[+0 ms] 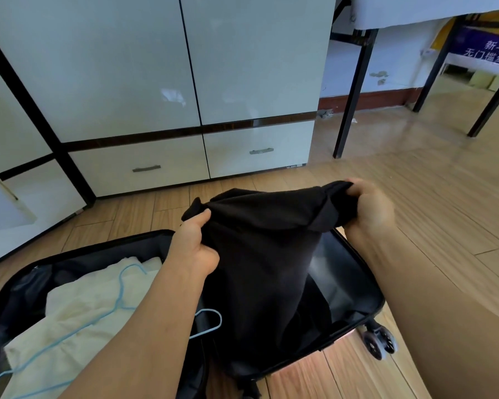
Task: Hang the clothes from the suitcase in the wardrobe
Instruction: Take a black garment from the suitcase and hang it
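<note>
Black top (265, 254) is held up over the suitcase (357, 306), left hand (195, 243) and right hand (368, 208) both gripping its upper edge. Cream garment (78, 306) and blue hangers (121, 300) wait inside; wardrobe (156, 82) beyond it looks closed, so barely started.

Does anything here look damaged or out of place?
Mostly no. Both hands, left hand and right hand, hold the black garment over the open suitcase. Only the wall has chipped paint patches.

suitcase (355, 272) interior mostly hidden behind black garment (265, 254); blue hanger (69, 335) cut off at left edge — banner (490, 50) text clipped
</note>
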Demonstrator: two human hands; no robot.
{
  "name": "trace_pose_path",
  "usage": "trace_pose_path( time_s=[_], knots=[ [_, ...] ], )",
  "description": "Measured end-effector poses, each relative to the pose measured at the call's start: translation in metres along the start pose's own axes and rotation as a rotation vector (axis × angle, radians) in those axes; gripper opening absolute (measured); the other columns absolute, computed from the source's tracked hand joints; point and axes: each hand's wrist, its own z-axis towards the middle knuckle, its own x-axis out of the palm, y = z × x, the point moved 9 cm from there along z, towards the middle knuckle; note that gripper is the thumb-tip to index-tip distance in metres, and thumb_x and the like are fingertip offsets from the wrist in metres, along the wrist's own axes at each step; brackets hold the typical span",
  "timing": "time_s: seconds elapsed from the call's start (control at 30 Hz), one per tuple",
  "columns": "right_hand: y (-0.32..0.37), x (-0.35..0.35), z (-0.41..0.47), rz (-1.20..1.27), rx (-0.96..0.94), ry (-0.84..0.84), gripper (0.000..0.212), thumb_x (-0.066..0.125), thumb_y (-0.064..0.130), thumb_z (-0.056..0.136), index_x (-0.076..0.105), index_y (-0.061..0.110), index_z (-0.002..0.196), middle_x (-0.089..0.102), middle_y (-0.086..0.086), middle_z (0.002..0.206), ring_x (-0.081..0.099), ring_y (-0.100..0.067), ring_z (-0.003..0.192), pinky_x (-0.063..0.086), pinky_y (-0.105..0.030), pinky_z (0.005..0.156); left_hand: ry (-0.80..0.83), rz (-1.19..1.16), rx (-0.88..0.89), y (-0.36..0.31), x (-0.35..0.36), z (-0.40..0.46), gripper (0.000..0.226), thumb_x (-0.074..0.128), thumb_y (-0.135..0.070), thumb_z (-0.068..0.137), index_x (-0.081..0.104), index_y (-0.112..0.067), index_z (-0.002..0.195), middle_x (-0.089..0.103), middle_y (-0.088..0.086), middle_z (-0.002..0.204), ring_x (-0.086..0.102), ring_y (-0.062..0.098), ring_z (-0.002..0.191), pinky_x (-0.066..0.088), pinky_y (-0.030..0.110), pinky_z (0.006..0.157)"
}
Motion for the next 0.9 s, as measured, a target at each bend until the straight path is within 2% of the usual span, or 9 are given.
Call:
trace_pose_path(
  time_s=[0.07,0.17,0.33,0.43,0.47,0.57,0.63,0.77,0.9],
  knots=[
    [-0.008,0.014,-0.006,-0.461,-0.023,0.219,0.022,0.057,0.002,0.075,0.063,0.019,0.088,0.064,-0.003,0.086,0.059,-0.017,0.079,0.049,-0.033,0.075,0.001,-0.06,0.01,0.001,0.004,-0.001,0.019,0.058,-0.008,0.092,0.06,-0.004,0.11,0.064,0.015,0.114,0.062,0.031,0.105,0.044,0.046,0.103],
    [-0.017,0.024,-0.022,-1.0,-0.159,0.332,0.003,0.064,0.008,0.081,0.062,0.008,0.079,0.063,-0.002,0.072,0.057,-0.016,0.067,0.043,-0.024,0.06,0.009,-0.053,0.02,-0.001,0.008,-0.003,0.018,0.059,-0.009,0.092,0.061,-0.004,0.109,0.065,0.014,0.112,0.063,0.029,0.104,0.045,0.043,0.103],
    [-0.03,0.024,-0.022,-0.506,0.204,0.216,0.025,0.06,0.034,0.091,0.065,0.012,0.082,0.07,-0.003,0.084,0.067,-0.019,0.078,0.05,-0.029,0.069,0.01,0.407,0.044,0.002,0.011,-0.007,0.049,0.08,-0.027,0.076,0.064,-0.007,0.118,0.071,0.01,0.109,0.066,0.028,0.1,0.052,0.045,0.092],
    [-0.018,0.045,-0.023,-0.688,-0.013,0.193,0.012,0.056,0.022,0.092,0.067,0.017,0.089,0.069,0.0,0.09,0.066,-0.019,0.089,0.054,-0.035,0.079,0.198,0.68,0.122,0.012,0.037,-0.014,0.138,0.094,-0.049,0.042,0.014,-0.029,0.153,0.052,-0.003,0.132,0.054,0.024,0.118,0.047,0.048,0.099],
    [-0.019,0.057,-0.027,-0.746,-0.079,0.268,0.016,0.055,0.014,0.09,0.07,0.018,0.093,0.071,-0.001,0.09,0.067,-0.019,0.091,0.055,-0.037,0.083,0.254,0.766,0.176,0.016,0.048,-0.019,0.142,0.094,-0.047,0.043,0.002,-0.04,0.151,0.046,-0.006,0.132,0.05,0.022,0.12,0.046,0.044,0.101],
    [-0.015,0.073,-0.04,-0.652,-0.123,0.419,0.025,0.053,0.005,0.09,0.073,0.021,0.088,0.074,0.0,0.087,0.07,-0.015,0.088,0.055,-0.034,0.084,0.272,0.887,0.345,0.015,0.06,-0.026,0.084,0.088,-0.024,0.064,0.044,-0.04,0.135,0.061,-0.011,0.118,0.058,0.015,0.11,0.052,0.035,0.092],
    [0.004,0.058,-0.035,-0.442,-0.13,0.3,0.029,0.048,0.004,0.093,0.07,0.019,0.08,0.071,0.0,0.077,0.068,-0.013,0.078,0.053,-0.029,0.076,0.175,0.837,0.339,0.008,0.046,-0.017,0.051,0.084,-0.012,0.069,0.063,-0.035,0.108,0.067,-0.002,0.11,0.063,0.022,0.103,0.055,0.043,0.089],
    [0.02,-0.023,-0.009,-0.292,-0.132,-0.255,0.029,0.036,-0.003,0.087,0.061,0.012,0.082,0.057,-0.003,0.077,0.054,-0.022,0.081,0.047,-0.034,0.072,-0.003,0.599,0.27,-0.011,0.013,-0.005,0.04,0.067,0.005,0.079,0.064,-0.027,0.102,0.063,0.007,0.112,0.062,0.026,0.1,0.056,0.042,0.085],
    [-0.005,-0.081,0.005,-0.548,0.071,-0.424,0.034,0.044,0.002,0.092,0.054,-0.004,0.124,0.058,-0.014,0.098,0.056,-0.027,0.084,0.042,-0.029,0.062,-0.024,0.299,0.256,-0.022,-0.001,-0.001,0.04,0.054,0.01,0.085,0.059,-0.021,0.111,0.058,0.008,0.119,0.059,0.024,0.104,0.051,0.039,0.09]
  ],
)
